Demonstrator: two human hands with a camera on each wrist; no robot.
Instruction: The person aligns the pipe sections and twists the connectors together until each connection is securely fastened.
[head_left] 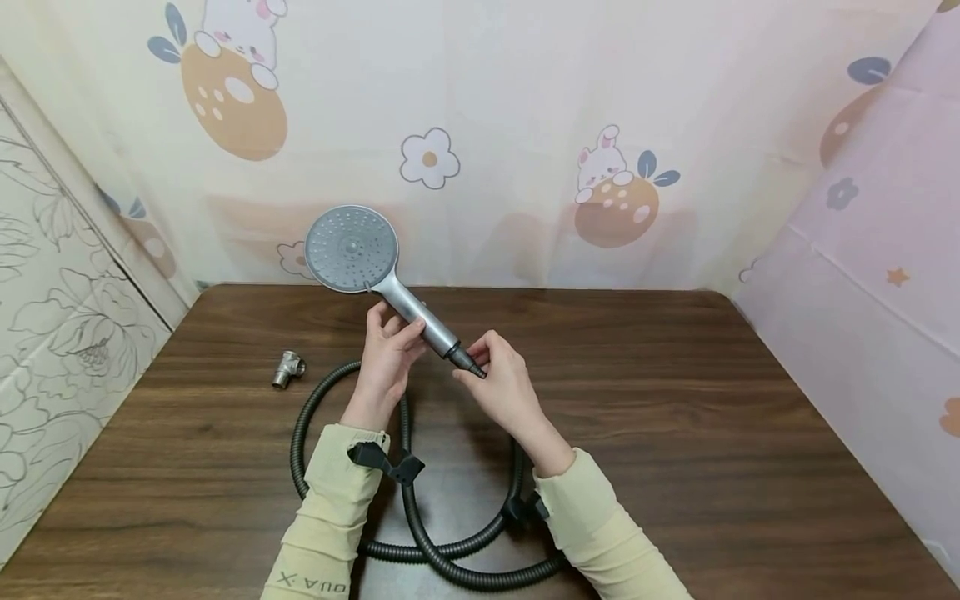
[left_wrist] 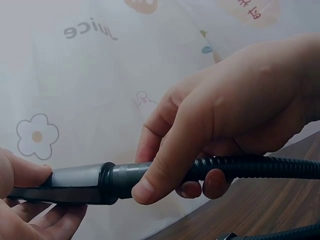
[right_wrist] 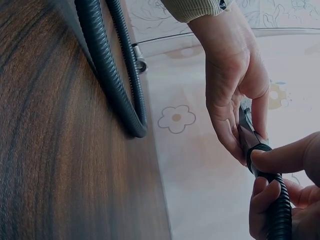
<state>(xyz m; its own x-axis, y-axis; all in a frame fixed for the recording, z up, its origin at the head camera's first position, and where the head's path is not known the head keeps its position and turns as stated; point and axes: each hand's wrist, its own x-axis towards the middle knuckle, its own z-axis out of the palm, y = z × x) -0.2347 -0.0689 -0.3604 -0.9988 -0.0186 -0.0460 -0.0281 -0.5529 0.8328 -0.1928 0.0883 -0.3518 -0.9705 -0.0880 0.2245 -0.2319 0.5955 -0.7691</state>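
A grey handheld shower head [head_left: 352, 248] is held up over the table, its round spray face toward the head camera and its handle sloping down to the right. My left hand [head_left: 387, 354] grips the handle [head_left: 420, 317] with thumb and fingers. At the handle's lower end, my right hand [head_left: 504, 383] pinches the dark hose connector [left_wrist: 127, 179] between thumb and fingers. In the left wrist view, the connector sits right at the handle's end. From it the black ribbed hose [left_wrist: 270, 167] runs on past the right hand's fingers.
The hose's coils [head_left: 480, 579] lie on the brown wooden table [head_left: 712, 433] beneath both forearms. A small metal tee fitting [head_left: 288, 369] rests at the left. A patterned curtain [head_left: 495, 100] hangs behind the table, with a floral panel [head_left: 67, 350] at the left.
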